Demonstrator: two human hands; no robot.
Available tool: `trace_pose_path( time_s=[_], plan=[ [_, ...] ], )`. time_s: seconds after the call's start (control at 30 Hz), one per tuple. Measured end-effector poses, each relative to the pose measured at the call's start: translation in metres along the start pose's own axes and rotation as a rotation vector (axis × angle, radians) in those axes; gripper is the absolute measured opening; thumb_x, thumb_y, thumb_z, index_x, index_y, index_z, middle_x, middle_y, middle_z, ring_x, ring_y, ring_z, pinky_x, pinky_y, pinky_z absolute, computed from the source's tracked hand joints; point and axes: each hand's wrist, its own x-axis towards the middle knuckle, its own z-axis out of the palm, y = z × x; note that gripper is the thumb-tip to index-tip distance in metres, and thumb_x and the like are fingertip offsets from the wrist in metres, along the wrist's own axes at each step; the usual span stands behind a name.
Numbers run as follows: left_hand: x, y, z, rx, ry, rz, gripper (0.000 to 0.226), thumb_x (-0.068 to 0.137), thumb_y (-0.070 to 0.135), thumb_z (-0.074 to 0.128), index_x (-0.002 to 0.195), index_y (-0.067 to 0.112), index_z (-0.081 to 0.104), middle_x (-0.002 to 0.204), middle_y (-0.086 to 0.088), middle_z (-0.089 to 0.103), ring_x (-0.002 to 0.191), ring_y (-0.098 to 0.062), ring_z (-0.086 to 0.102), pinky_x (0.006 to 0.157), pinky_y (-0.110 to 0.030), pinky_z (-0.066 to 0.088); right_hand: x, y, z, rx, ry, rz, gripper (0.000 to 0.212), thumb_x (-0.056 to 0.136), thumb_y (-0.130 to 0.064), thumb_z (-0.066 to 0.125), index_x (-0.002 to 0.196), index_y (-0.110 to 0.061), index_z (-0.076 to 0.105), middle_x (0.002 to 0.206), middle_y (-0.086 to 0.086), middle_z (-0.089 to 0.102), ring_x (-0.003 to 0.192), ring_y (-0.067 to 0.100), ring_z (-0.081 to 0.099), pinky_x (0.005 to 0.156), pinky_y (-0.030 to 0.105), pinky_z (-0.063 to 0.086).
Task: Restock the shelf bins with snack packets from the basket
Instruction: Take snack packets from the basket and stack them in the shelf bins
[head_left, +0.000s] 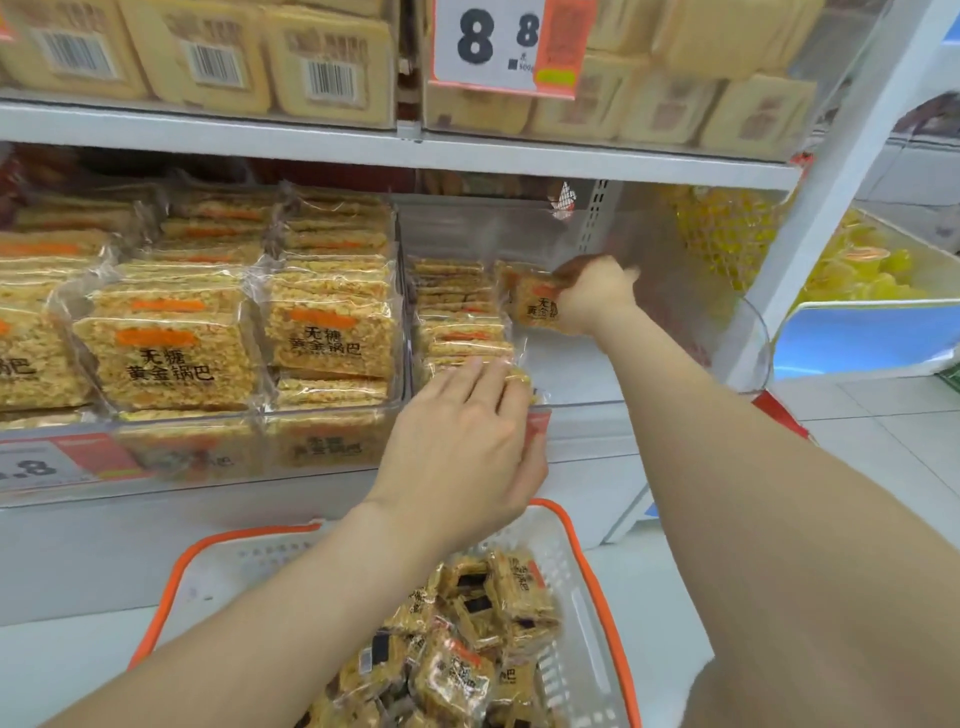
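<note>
Basket (244, 561) at 6 o'clock holds spare packets (467, 649). Right hand (592, 291) pinches packet (530, 304), stack (457, 312) at its 9 o'clock. Left hand (457, 441) rests flat on stack front.

Top shelf, price sign (488, 44): big "8 8", small "500" beneath. Mid shelf, bin pkts (169, 364): "无糖 黄金锅巴", black print. The held pkt (535, 306): "黄金", rest hidden. Lower price tag (49, 467): ".8", partly cut off.

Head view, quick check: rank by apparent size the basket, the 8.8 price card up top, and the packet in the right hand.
Largest: basket, though nearest the camera.
Then price card, cropped by the frame.
Smallest: packet, partly covered by the right hand.
</note>
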Motion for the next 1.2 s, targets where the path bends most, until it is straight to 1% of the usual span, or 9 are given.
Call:
trace_pose_path(
  time_s=[0.07, 0.17, 0.27, 0.37, 0.47, 0.53, 0.83, 0.97, 1.2],
  plan=[
    [0.002, -0.001, 0.000, 0.007, 0.008, 0.000, 0.047, 0.103, 0.042, 0.043, 0.120, 0.009, 0.072, 0.129, -0.015, 0.072, 0.123, -0.034, 0.067, 0.101, -0.043, 0.052, 0.007, -0.007, 0.015, -0.097, -0.007, -0.003, 0.044, 0.092, -0.025, 0.063, 0.136, -0.020, 0.063, 0.141, 0.014, 0.059, 0.134, 0.036, 0.049, 0.090, 0.030, 0.043],
    [0.005, -0.004, 0.002, 0.006, 0.015, 0.005, 0.049, 0.104, 0.041, 0.037, 0.116, 0.010, 0.073, 0.127, -0.014, 0.074, 0.121, -0.033, 0.069, 0.095, -0.043, 0.055, 0.014, -0.013, 0.033, -0.084, 0.048, 0.063, 0.070, 0.097, -0.019, 0.057, 0.159, -0.008, 0.027, 0.160, 0.019, 0.034, 0.131, 0.033, 0.044, 0.074, 0.018, 0.039],
    [0.005, -0.006, 0.007, 0.001, 0.049, 0.012, 0.049, 0.104, 0.039, 0.038, 0.116, 0.007, 0.073, 0.127, -0.017, 0.074, 0.120, -0.036, 0.070, 0.095, -0.046, 0.058, 0.007, -0.016, 0.030, -0.043, 0.142, 0.228, 0.097, 0.097, -0.015, 0.066, 0.163, -0.002, -0.004, 0.164, 0.024, 0.017, 0.144, 0.037, 0.037, 0.097, 0.028, 0.044],
    [0.003, -0.007, 0.011, -0.006, 0.065, 0.020, 0.050, 0.103, 0.038, 0.039, 0.118, 0.006, 0.073, 0.129, -0.019, 0.073, 0.121, -0.037, 0.070, 0.097, -0.047, 0.058, 0.010, -0.014, 0.027, 0.032, 0.143, 0.237, 0.091, 0.093, -0.014, 0.073, 0.161, -0.003, 0.013, 0.154, 0.019, 0.041, 0.140, 0.031, 0.048, 0.101, 0.029, 0.047],
    [0.002, -0.008, 0.011, -0.011, 0.071, 0.033, 0.050, 0.103, 0.038, 0.038, 0.120, 0.006, 0.073, 0.130, -0.020, 0.072, 0.122, -0.037, 0.069, 0.099, -0.047, 0.057, 0.010, -0.013, 0.024, 0.073, 0.092, 0.117, 0.028, 0.086, -0.010, 0.071, 0.111, -0.013, 0.061, 0.100, 0.007, 0.064, 0.095, 0.027, 0.064, 0.066, 0.018, 0.050],
    [0.001, -0.008, 0.011, -0.016, 0.068, 0.037, 0.051, 0.103, 0.038, 0.038, 0.121, 0.005, 0.072, 0.130, -0.021, 0.071, 0.123, -0.038, 0.068, 0.100, -0.048, 0.056, 0.006, -0.011, 0.019, 0.108, -0.062, 0.081, 0.017, 0.084, -0.012, 0.072, 0.100, -0.018, 0.072, 0.095, 0.001, 0.068, 0.091, 0.024, 0.068, 0.076, 0.028, 0.057],
    [-0.002, -0.012, 0.004, -0.009, -0.016, 0.082, 0.058, 0.099, 0.042, 0.036, 0.132, 0.005, 0.066, 0.141, -0.022, 0.065, 0.132, -0.039, 0.062, 0.108, -0.050, 0.053, -0.018, -0.017, 0.017, 0.017, -0.171, 0.065, 0.027, 0.094, -0.009, 0.054, 0.119, -0.003, 0.063, 0.115, 0.016, 0.065, 0.097, 0.029, 0.061, 0.090, 0.045, 0.060],
    [-0.004, -0.013, 0.002, -0.014, -0.051, 0.100, 0.052, 0.098, 0.038, 0.047, 0.135, 0.005, 0.063, 0.145, -0.023, 0.061, 0.135, -0.039, 0.059, 0.112, -0.049, 0.050, -0.025, -0.011, 0.013, -0.060, -0.278, 0.015, 0.034, 0.101, -0.011, 0.049, 0.133, -0.009, 0.060, 0.127, 0.011, 0.059, 0.105, 0.029, 0.054, 0.086, 0.040, 0.053],
    [-0.013, -0.023, -0.004, -0.232, 0.117, 0.167, 0.042, 0.095, 0.005, 0.063, 0.136, 0.001, 0.058, 0.144, -0.018, 0.058, 0.140, -0.034, 0.051, 0.123, -0.043, 0.036, -0.047, -0.009, 0.005, -0.225, -0.128, -0.034, 0.023, 0.094, -0.019, 0.055, 0.112, -0.007, 0.062, 0.128, 0.022, 0.060, 0.113, 0.042, 0.056, 0.093, 0.043, 0.051]
  ],
)
